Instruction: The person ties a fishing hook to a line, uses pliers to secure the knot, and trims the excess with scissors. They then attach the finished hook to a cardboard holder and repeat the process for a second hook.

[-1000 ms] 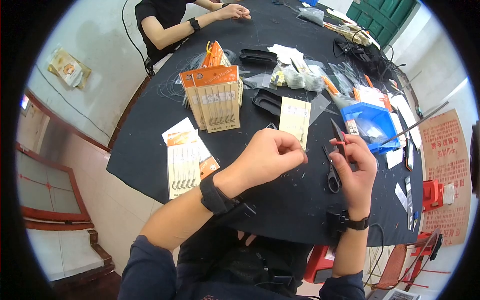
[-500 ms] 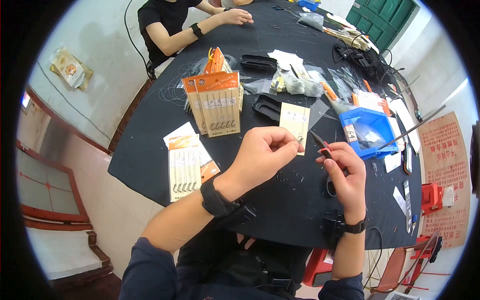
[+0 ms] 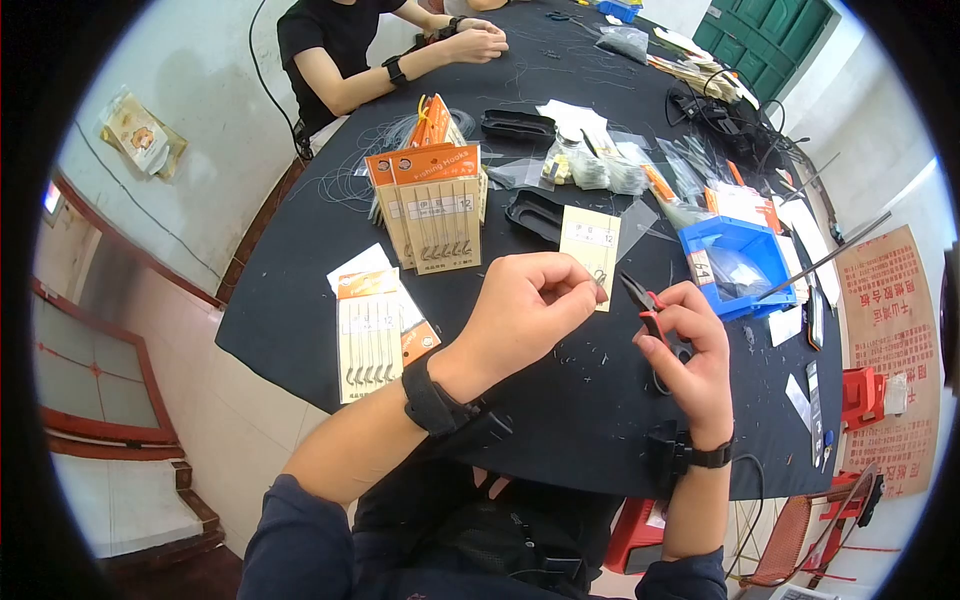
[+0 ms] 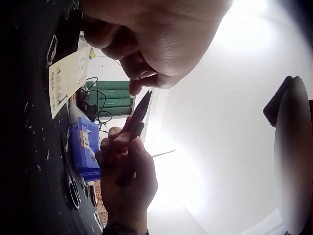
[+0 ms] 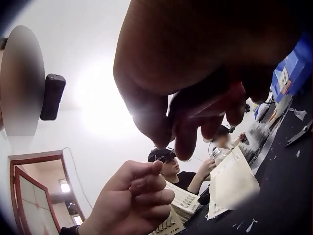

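My left hand [image 3: 535,305] has thumb and forefinger pinched together beside the lower edge of a cream card [image 3: 585,238] marked 12. A thin, tiny thing shows at its fingertips, too small to identify. To the right, my right hand [image 3: 695,350] grips red-handled pliers [image 3: 652,312], their dark tips pointing up-left, apart from the left hand. The left wrist view shows the pliers' tips [image 4: 143,105] close below the left hand [image 4: 161,39]. In the right wrist view, the left hand [image 5: 129,200] has its fingers curled in; the right hand [image 5: 195,54] partly hides the pliers.
Packaged hook cards [image 3: 440,215] stand upright at centre-left, with more cards [image 3: 368,335] lying nearer. Behind are black trays [image 3: 535,213] and small bags [image 3: 600,170]. A blue bin [image 3: 735,270] and scissors [image 3: 660,378] lie right. Another person [image 3: 335,60] sits across the table.
Both hands first moved slightly left and the view shifted. Since then the right hand has turned the pliers a little, and their tips have dropped slightly. The left hand has kept its pinch.
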`<state>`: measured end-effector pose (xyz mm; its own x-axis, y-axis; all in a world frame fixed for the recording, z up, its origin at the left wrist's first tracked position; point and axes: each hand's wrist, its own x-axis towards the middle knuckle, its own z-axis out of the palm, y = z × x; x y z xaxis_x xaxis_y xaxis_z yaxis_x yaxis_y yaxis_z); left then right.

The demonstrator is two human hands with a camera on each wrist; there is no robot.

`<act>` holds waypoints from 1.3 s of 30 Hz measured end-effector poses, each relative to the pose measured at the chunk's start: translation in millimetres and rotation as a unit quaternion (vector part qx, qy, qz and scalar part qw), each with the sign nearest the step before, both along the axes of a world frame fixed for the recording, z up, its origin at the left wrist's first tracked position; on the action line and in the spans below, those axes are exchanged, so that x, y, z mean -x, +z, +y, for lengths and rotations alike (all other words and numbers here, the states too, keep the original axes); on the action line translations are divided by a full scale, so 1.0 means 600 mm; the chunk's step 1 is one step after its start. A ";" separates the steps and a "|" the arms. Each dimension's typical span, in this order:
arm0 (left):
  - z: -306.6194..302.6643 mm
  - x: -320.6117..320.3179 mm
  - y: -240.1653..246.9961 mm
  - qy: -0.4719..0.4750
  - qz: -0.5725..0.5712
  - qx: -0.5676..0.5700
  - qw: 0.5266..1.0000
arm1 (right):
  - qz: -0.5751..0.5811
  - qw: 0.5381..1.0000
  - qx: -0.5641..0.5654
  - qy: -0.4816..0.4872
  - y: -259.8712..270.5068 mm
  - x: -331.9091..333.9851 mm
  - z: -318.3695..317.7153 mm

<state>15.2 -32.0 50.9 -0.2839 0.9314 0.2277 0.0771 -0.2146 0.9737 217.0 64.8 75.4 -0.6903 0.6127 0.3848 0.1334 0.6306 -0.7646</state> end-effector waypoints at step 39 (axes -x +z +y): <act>-0.001 -0.002 0.004 -0.012 0.006 -0.005 1.000 | -0.024 0.998 0.044 0.039 -0.004 0.005 -0.005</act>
